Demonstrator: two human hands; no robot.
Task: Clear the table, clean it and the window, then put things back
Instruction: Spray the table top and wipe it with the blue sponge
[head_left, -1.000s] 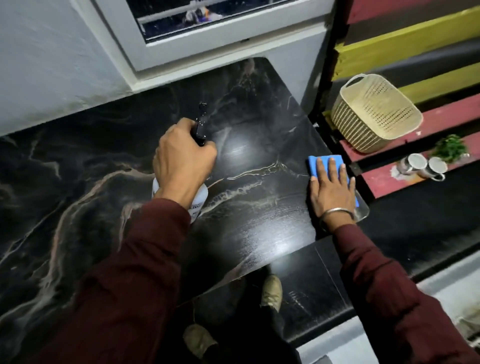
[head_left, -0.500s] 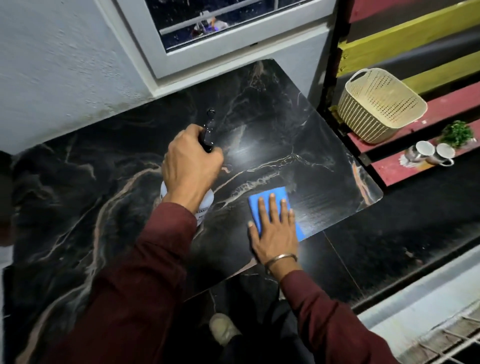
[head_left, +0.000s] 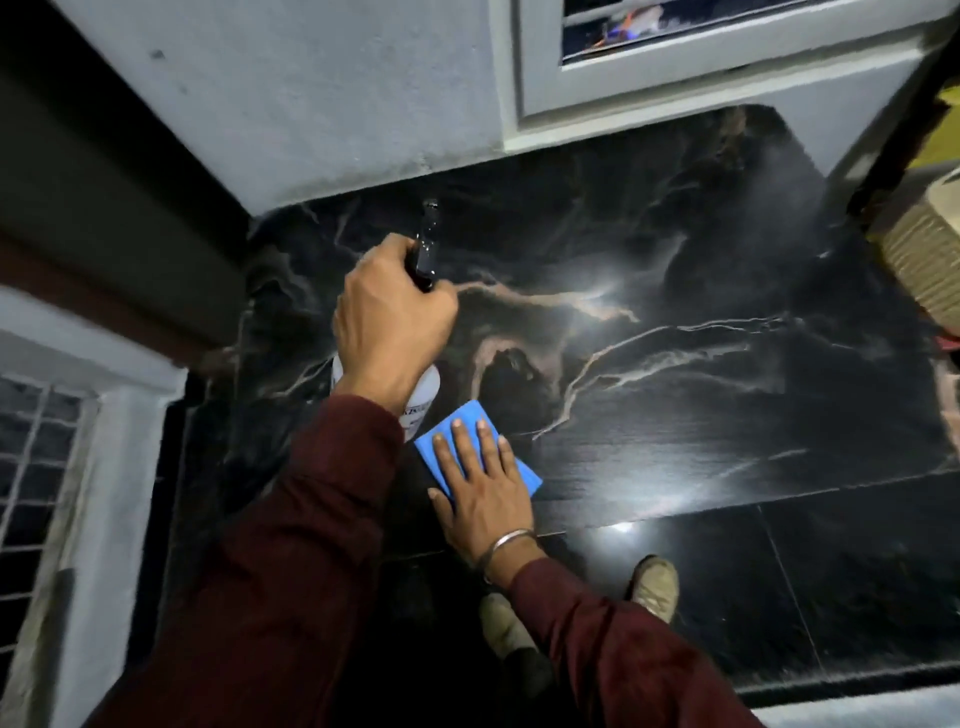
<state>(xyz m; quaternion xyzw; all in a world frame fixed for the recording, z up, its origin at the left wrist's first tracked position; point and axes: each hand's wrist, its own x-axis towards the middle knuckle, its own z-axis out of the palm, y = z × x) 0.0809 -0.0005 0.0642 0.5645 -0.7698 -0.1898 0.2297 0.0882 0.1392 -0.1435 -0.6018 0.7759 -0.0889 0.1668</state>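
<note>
A black marble-patterned table (head_left: 675, 312) fills the middle of the view, pushed against the wall below a white-framed window (head_left: 675, 62). My left hand (head_left: 389, 322) is closed around a white spray bottle (head_left: 423, 395) with a black nozzle, held over the table's left part. My right hand (head_left: 483, 483) lies flat, fingers spread, pressing a folded blue cloth (head_left: 519, 467) onto the table near its front edge, just right of the bottle. Both sleeves are dark red.
A cream woven basket (head_left: 924, 249) shows at the right edge. A second barred window (head_left: 31, 467) is low on the left wall. My two shoes (head_left: 654, 587) stand on the glossy black floor below the table edge.
My right hand has slid the blue cloth leftward from the table's right corner to a spot beside the bottle. The view has swung left, so the mugs and plant left the frame.
</note>
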